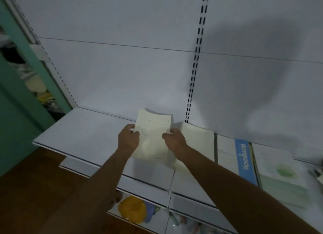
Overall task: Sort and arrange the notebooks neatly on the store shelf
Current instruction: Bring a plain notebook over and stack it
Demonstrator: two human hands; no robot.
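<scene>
Two hands hold one cream notebook (153, 137) between them, above the white shelf (78, 129) near its back panel (122, 67). The left hand (128, 140) pinches the notebook's left edge, thumb on top and fingers (135, 133) curled round it; the right hand (174, 140) pinches the right edge the same way. The notebook's long axis runs from 6 o'clock to 12 o'clock, its far end tipped up toward the panel and its cover slightly bowed.

A second cream notebook (199, 143) lies flat on the shelf at 3 o'clock of the held one, just beside the right hand and partly under the right forearm, its long axis also running toward the panel. Further toward 3 o'clock lie three more: a pale notebook (225, 155), a blue one (244, 162) with white lettering running along its length, and a pale green one (279, 172). That makes five notebooks counted, though blur leaves the edges of the far ones uncertain.

At 6 o'clock, a lower shelf (157, 216) carries a yellow object (132, 209) that is too blurred to name.
</scene>
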